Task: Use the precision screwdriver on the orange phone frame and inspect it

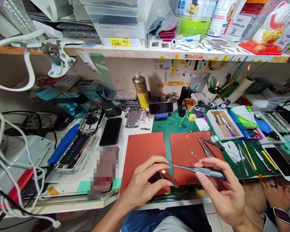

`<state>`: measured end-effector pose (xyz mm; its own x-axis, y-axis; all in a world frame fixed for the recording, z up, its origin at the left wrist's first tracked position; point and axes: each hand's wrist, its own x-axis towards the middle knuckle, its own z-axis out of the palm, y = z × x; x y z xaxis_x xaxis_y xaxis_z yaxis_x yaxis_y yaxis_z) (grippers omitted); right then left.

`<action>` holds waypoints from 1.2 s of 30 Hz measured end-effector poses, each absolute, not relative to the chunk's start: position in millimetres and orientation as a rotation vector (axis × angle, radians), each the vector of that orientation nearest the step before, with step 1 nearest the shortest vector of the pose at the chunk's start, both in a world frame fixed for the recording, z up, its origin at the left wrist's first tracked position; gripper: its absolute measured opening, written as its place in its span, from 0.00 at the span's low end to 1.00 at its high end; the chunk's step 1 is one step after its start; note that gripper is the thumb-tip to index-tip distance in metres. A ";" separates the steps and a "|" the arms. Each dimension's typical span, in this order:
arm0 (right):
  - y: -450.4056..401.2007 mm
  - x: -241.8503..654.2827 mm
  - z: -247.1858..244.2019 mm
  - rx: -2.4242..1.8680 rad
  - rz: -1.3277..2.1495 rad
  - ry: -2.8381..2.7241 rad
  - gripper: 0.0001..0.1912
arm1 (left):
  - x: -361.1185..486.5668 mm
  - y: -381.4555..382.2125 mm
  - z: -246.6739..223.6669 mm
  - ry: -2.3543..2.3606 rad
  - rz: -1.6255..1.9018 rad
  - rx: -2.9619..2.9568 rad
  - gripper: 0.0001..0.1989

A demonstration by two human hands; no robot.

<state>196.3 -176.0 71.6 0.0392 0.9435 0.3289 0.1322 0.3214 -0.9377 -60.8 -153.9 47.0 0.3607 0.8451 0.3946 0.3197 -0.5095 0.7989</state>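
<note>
Tweezers meet a small orange part at our crowded repair bench

Our left hand (pixel 141 183) pinches the orange part (pixel 169 178) at 6 o'clock, over the red mat (pixel 141 148); our right hand (pixel 222 190), at 5 o'clock, grips grey tweezers (pixel 198 170), tip beside our left fingertips.

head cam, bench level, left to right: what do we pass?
Blue plastic tool → black phone face-down → left hand holding small orange-edged part → right hand holding grey tweezers → white open box.
</note>
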 end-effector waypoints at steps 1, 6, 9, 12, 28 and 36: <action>-175.5 196.1 72.0 -1.075 0.850 -1.387 0.16 | -60.9 -154.2 47.1 1.009 1.095 2.009 0.15; -175.3 200.3 74.9 -1.088 0.805 -1.347 0.18 | -61.5 -155.0 46.9 1.015 1.100 1.981 0.13; -177.8 207.4 76.5 -1.133 0.748 -1.302 0.20 | -61.1 -154.4 46.2 1.004 1.089 1.951 0.13; -181.9 214.1 78.0 -1.146 0.706 -1.296 0.23 | -59.9 -153.6 46.4 1.037 1.084 1.936 0.12; -180.1 210.9 88.9 -1.134 0.643 -1.445 0.17 | -55.9 -150.2 52.9 1.067 1.028 1.942 0.08; -179.3 211.0 88.6 -1.135 0.663 -1.478 0.19 | -55.8 -150.4 52.3 1.056 1.016 1.948 0.08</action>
<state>211.0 -179.3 88.6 0.0640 0.9063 0.4177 0.2905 0.3835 -0.8766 -55.8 -150.4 52.3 0.3631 0.8798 0.3069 0.3399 -0.4318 0.8355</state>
